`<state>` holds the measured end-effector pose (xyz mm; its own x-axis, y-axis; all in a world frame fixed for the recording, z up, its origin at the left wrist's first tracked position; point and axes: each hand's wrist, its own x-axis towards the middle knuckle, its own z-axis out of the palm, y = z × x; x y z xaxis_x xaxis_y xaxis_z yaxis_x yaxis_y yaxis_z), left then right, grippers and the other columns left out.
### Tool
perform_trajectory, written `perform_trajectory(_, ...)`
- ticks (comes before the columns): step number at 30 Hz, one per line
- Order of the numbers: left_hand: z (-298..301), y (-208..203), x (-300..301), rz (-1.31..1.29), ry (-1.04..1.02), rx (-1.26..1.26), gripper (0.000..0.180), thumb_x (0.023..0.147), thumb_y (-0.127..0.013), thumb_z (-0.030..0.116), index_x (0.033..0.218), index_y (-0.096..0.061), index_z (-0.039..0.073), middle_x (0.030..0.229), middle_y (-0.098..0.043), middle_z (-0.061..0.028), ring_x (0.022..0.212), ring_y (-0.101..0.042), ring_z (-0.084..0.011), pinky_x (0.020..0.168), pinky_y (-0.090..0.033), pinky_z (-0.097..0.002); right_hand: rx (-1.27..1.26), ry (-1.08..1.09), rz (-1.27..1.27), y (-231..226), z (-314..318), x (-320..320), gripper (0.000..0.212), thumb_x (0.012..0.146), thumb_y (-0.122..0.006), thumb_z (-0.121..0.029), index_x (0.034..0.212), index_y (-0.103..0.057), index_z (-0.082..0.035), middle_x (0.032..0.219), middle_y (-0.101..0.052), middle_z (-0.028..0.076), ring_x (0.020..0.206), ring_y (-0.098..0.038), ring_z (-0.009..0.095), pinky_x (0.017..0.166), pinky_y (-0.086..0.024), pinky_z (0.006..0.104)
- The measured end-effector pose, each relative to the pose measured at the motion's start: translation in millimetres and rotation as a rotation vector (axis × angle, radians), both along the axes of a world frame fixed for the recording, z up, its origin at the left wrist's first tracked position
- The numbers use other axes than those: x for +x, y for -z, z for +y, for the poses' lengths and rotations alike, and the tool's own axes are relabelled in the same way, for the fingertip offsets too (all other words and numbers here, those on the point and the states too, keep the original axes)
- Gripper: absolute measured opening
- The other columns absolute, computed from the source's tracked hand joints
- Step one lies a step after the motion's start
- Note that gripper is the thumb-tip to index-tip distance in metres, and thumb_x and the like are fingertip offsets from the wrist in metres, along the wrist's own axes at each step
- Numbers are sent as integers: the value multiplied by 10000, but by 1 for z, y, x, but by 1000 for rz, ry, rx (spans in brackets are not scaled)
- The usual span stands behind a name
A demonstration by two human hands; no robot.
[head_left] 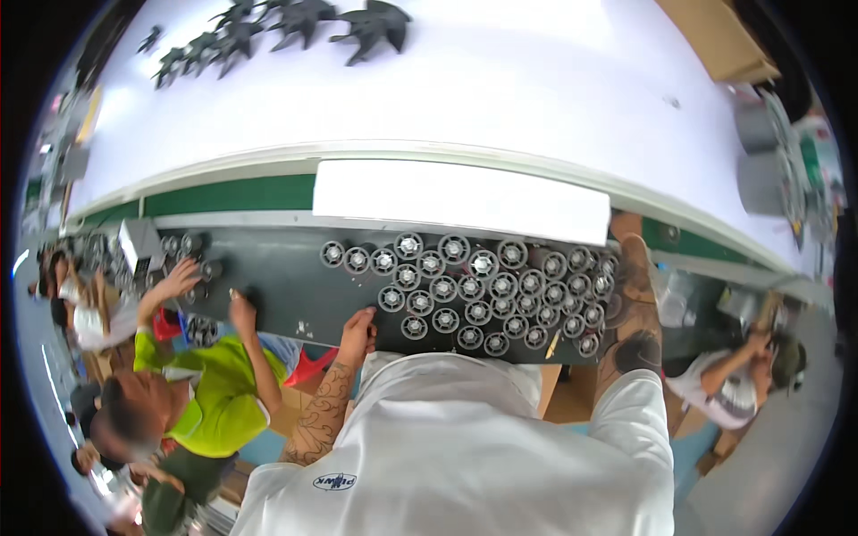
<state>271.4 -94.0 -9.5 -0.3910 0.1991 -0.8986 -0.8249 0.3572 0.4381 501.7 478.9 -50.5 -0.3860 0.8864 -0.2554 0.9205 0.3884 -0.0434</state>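
Observation:
Many round metal motor-like parts (478, 288) with spoked rims stand upright in close rows on the dark worktop (286, 268). My left hand (360, 330) rests at the worktop's front edge, just left of these parts. Its fingers are curled in, and whatever they hold, if anything, is hidden. My right arm reaches over the right end of the group. At the far side, my right hand (627, 225) is against the right end of a long white panel (460, 196). Its fingers are mostly hidden there, so a grip on the panel cannot be made out.
Beyond the worktop, a raised white table (402, 112) holds several black bladed parts (371, 29) and a cardboard box (724, 40). At left, a co-worker in a yellow-green shirt (219, 393) reaches onto the worktop. Another person (724, 380) works at right. A thin yellow item (552, 344) lies near the front edge.

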Motion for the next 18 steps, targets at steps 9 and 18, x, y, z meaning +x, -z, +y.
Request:
perform_trajectory(9,-42,-23,23,39,-230,31,242,920,-515,285,1040,-592,88,602,-432,4,432,-309,-70,381,-224,-222,-736,-426,286,-177,-246,-182,466,793,-636,-299,1185,-546,-65,1136,-596,174,991,-595,317,822,-486,402)
perform_trajectory(18,-64,26,-9,33,-519,270,318,950,-453,386,848,-534,97,631,-422,18,471,-335,-80,407,-271,-219,-250,-1262,479,-42,-489,-210,217,749,-576,-234,921,-590,-104,924,-555,59,913,-547,229,805,-444,373)
